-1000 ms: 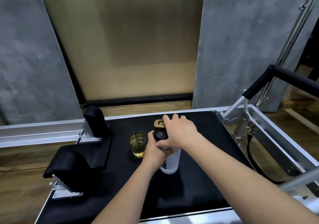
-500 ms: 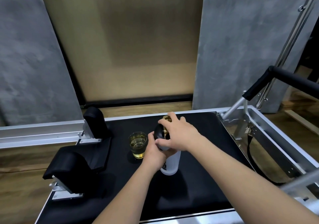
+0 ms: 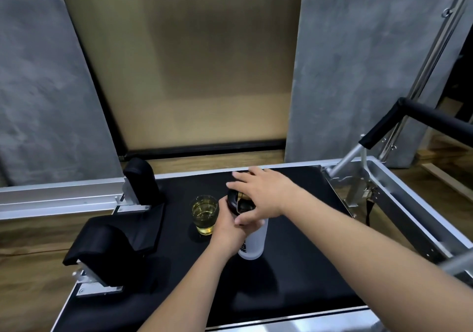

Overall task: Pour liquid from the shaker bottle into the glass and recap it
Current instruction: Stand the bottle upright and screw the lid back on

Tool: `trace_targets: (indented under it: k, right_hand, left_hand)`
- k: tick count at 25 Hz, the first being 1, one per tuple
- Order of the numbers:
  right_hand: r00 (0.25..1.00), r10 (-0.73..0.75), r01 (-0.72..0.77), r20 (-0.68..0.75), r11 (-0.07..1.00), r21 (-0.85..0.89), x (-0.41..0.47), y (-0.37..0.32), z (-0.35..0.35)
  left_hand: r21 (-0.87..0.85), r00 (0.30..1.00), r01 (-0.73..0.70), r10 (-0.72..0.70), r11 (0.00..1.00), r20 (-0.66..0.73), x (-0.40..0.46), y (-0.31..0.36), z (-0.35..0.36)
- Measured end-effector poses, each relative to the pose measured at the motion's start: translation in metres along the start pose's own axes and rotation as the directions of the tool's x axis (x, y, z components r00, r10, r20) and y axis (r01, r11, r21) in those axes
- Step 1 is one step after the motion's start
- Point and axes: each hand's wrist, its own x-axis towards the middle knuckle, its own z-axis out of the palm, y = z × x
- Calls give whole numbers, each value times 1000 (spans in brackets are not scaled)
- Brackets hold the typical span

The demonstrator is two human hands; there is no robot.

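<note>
At frame centre, the left hand point(image 3: 228, 229) has its fingers closed around the upright shaker bottle point(image 3: 252, 242) on the black padded surface point(image 3: 294, 267). The right hand point(image 3: 261, 195) rests over its black lid point(image 3: 236, 201), fingers spread. Just left stands the glass point(image 3: 204, 214), holding yellow liquid.

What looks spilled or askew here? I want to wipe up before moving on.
Nothing stands out. The glass stands upright with yellow liquid, the black pad shows no puddle, and the shaker bottle is upright under both hands.
</note>
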Motion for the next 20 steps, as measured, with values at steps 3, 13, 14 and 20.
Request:
trace_targets:
  k: [3, 13, 14, 20]
  right_hand:
    - [950, 304, -299, -72, 951, 78, -1, -22, 26]
    - [994, 23, -16, -110, 998, 67, 2, 1, 11]
    - [997, 21, -16, -81, 998, 58, 0, 2, 18]
    - [896, 434, -421, -95, 898, 126, 15, -31, 31]
  left_hand:
    - [33, 999, -42, 42, 999, 1, -4, -1, 3]
    - [9, 999, 41, -41, 999, 19, -6, 7, 3]
    - [42, 999, 38, -38, 998, 0, -4, 6, 5]
    - [-335, 952, 287, -305, 897, -3, 1, 9, 8]
